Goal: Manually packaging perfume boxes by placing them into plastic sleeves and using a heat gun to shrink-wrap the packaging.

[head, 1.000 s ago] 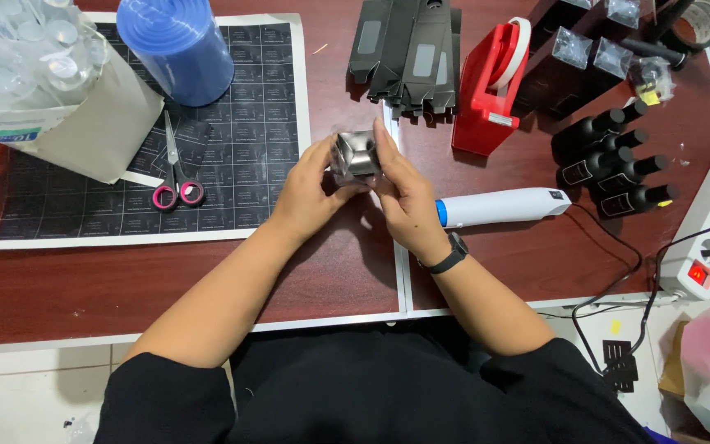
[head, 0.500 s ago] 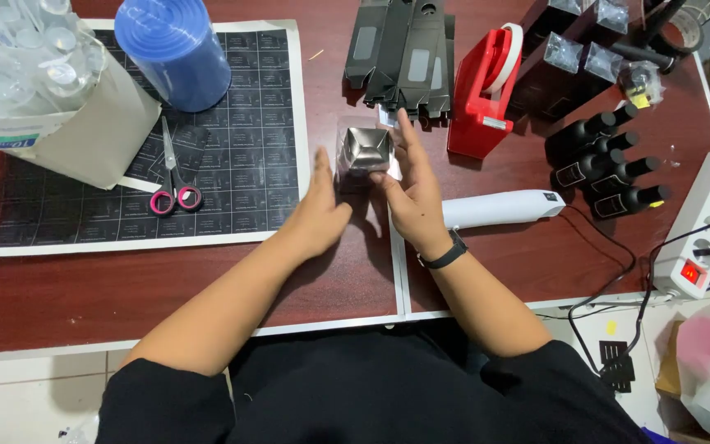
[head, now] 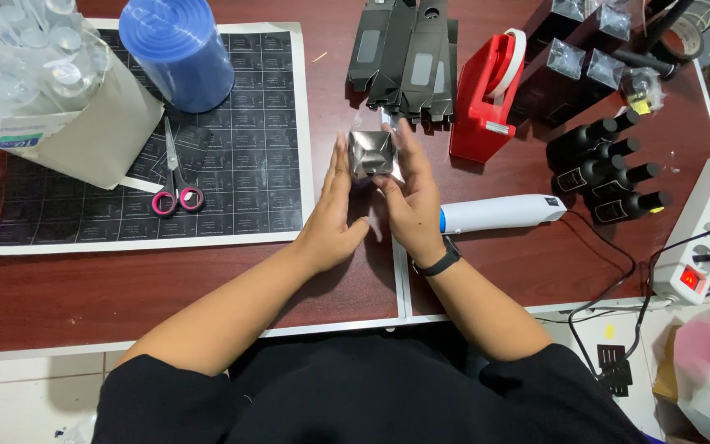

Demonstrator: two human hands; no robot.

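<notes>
A small dark box wrapped in shiny clear film [head: 371,153] stands upright between my two hands above the brown table [head: 207,288]. My right hand [head: 412,196] presses flat against its right side, fingers stretched upward. My left hand [head: 334,210] lies flat against its left side, fingers straight. Both palms face each other with the box pinched between them. A black watch sits on my right wrist.
Flat black cartons [head: 408,53], a red tape dispenser [head: 486,86], black bottles [head: 610,164] and a white heat tool [head: 499,211] lie right. Left: label sheet [head: 232,173], scissors [head: 172,177], blue film roll [head: 178,49], box of clear caps [head: 51,90]. Power strip [head: 700,247] far right.
My left hand, drawn away from the box half a second ago, has come back flat against its left side. The box stands a little farther from me than one second ago.
</notes>
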